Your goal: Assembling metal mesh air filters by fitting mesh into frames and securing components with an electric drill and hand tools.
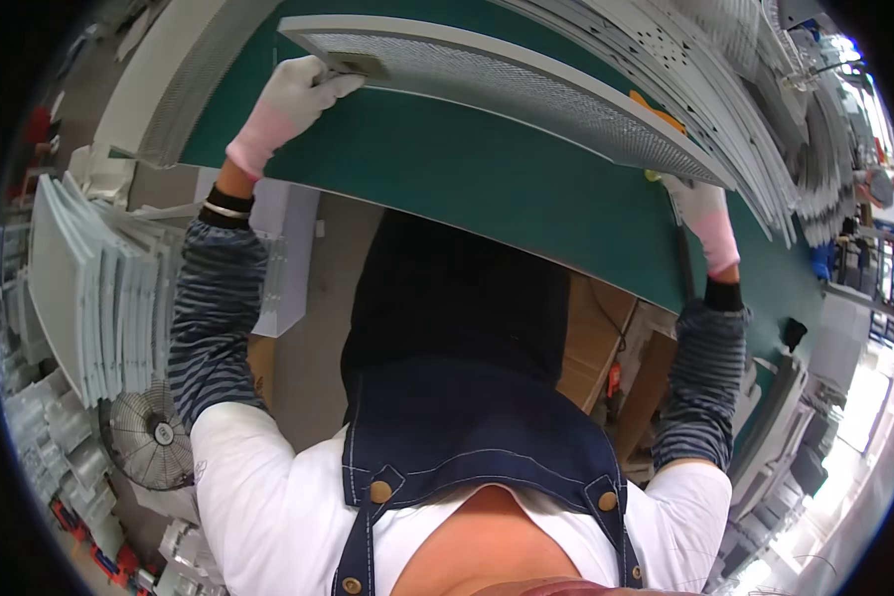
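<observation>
A long white-framed metal mesh panel (526, 84) stands tilted over the green work table (447, 149), stretching from one of my hands to the other. My left hand (293, 104), in a white and pink glove, is closed on its left end, fingertips by a small dull rectangular patch (360, 66). At the right end, my right hand (703, 211), gloved alike, grips the lower corner; the panel partly hides its fingers. Beside that hand are a small yellow-green piece (653, 176) and a dark, slim strip (683, 260).
Long white metal panels (656, 50) are stacked beyond the mesh panel, with an orange object (658, 111) between. Upright white panels (99, 288) stand at left, above a round fan (159, 432). A cardboard box (594, 343) sits below the table's near edge.
</observation>
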The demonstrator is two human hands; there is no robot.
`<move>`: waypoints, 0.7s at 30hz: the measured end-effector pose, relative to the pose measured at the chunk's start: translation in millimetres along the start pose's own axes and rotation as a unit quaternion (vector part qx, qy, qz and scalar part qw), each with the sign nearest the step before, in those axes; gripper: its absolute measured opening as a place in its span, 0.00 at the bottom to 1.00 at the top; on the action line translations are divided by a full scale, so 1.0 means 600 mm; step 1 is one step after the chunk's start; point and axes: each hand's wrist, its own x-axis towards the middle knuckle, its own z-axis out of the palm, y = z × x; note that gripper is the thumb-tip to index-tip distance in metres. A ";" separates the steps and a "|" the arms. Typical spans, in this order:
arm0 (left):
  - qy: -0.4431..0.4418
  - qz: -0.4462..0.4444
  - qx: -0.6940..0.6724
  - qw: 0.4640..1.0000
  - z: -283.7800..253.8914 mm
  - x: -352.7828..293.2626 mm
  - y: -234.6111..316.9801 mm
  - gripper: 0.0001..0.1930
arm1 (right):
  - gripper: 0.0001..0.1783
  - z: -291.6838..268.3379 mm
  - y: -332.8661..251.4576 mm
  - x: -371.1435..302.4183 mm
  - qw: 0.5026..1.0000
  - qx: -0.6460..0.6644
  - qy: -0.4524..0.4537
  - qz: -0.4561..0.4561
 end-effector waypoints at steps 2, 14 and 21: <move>-0.026 -0.003 0.035 0.999 0.002 0.002 -0.044 0.14 | 0.20 -0.008 0.052 -0.016 0.951 -0.305 0.054 -0.008; 0.051 0.089 0.103 0.989 0.030 -0.019 -0.017 0.22 | 0.16 0.022 -0.042 -0.096 0.996 -0.002 0.075 -0.047; 0.074 0.132 0.126 0.980 0.076 -0.005 0.000 0.19 | 0.17 0.119 -0.126 -0.011 0.951 -0.219 -0.051 -0.213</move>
